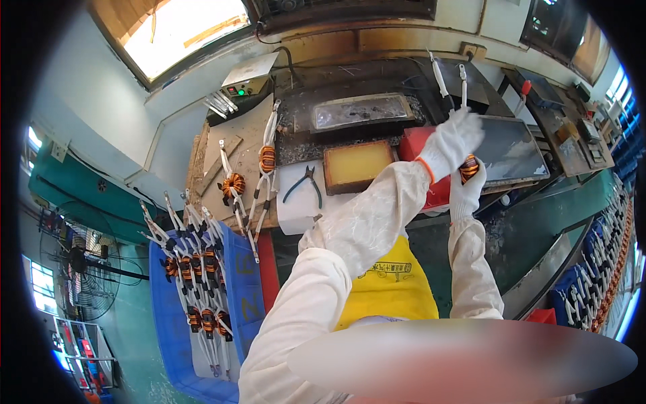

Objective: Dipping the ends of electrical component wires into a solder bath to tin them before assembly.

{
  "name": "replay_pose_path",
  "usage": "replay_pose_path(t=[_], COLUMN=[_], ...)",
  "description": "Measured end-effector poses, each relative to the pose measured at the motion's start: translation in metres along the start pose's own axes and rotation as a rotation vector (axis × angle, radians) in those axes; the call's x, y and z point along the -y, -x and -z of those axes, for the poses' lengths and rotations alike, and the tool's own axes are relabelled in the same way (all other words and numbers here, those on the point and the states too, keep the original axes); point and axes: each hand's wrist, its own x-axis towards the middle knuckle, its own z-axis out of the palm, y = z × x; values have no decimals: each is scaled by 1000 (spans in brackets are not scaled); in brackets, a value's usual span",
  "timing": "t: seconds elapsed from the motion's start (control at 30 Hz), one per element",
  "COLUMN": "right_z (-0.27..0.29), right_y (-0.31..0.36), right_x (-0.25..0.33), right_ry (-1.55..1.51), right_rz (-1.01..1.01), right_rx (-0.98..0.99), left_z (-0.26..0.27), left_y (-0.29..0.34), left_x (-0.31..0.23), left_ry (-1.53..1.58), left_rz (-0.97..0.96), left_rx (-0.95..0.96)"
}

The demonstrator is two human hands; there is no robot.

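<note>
Head view: white-gloved right hand, fingers curled around copper-and-black wound coil, stands right of brown rectangular yellow-filled tray; white-gloved left hand, just beyond, blurs, its grip indiscernible.

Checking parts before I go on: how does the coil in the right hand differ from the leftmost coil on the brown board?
The held coil is gripped by the right hand; the leftmost coil lies untouched on the brown board.
The held coil is partly covered by glove; the leftmost coil shows its round face.
Both have orange-and-black windings.
</note>
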Motion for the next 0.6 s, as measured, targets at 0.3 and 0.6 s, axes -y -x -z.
replay_pose_path(t=[0.3, 0.6], right_z=[-3, 0], right_y=[-3, -7], right_x=[-13, -3], right_ry=[9, -183], right_rz=[35, -44], right_rx=[-2, 65], left_z=[45, 134], left_y=[47, 285], left_x=[-19, -26], left_ry=[168, 159], left_rz=[37, 651], left_rx=[17, 201])
